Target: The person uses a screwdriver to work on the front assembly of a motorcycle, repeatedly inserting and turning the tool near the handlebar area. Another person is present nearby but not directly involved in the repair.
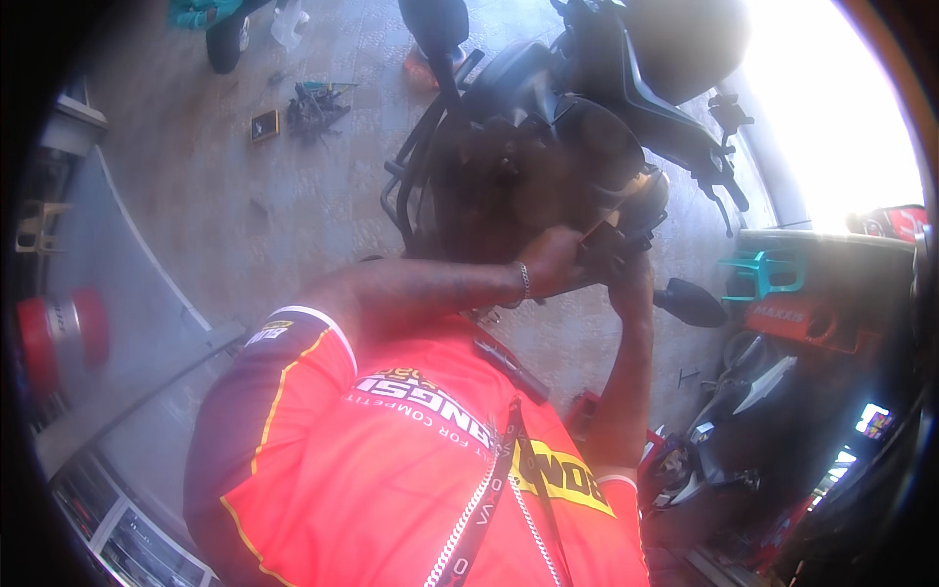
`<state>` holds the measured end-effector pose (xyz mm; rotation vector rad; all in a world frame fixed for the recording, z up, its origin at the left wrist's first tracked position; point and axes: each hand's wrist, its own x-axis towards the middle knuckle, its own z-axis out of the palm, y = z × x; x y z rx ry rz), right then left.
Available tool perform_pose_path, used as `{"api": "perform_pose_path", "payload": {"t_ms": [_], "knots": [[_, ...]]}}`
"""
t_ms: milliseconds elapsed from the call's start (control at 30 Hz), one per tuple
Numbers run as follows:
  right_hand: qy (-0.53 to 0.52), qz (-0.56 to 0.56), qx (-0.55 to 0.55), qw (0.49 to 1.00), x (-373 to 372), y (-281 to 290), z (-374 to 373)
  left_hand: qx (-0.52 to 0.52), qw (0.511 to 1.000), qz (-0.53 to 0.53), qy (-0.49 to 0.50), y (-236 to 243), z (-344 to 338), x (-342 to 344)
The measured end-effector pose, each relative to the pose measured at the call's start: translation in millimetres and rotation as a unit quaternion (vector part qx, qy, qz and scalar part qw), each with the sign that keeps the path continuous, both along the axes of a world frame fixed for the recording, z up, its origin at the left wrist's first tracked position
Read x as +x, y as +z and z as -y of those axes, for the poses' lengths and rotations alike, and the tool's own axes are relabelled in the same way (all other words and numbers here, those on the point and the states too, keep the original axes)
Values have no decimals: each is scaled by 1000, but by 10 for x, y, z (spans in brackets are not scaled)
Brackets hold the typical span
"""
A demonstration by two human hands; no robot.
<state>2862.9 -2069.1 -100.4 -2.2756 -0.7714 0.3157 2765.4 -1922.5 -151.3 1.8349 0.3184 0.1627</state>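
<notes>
Both hands are together at the near end of a dark motorcycle [509,186], under a blurred, hazy patch of the picture. My left hand [554,256], with a chain bracelet at the wrist, comes in from the left with its fingers bent against a dark part [604,243] of the bike. Close on its right, my right hand [629,274] grips the same area from below. Its fingers are mostly hidden behind the dark part. What exactly either hand holds is too dim to tell. A pale, rounded lamp-like piece [648,196] sits just beyond them.
A dark mirror [693,303] sticks out right of my right hand. Loose parts [318,108] and a small framed tray [264,125] lie on the tiled floor. A teal stool [768,274] and a red crate [812,323] stand right. Another person's leg [225,44] shows far left.
</notes>
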Motion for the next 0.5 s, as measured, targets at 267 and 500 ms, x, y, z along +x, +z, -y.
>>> {"api": "perform_pose_path", "payload": {"t_ms": [267,500], "knots": [[43,-3,-24,999,58,-15,-6,-5,1000,-2,-28,55,-97,-92],[19,-21,30,999,60,-115,56,16,999,20,-19,-101,-31,-15]]}}
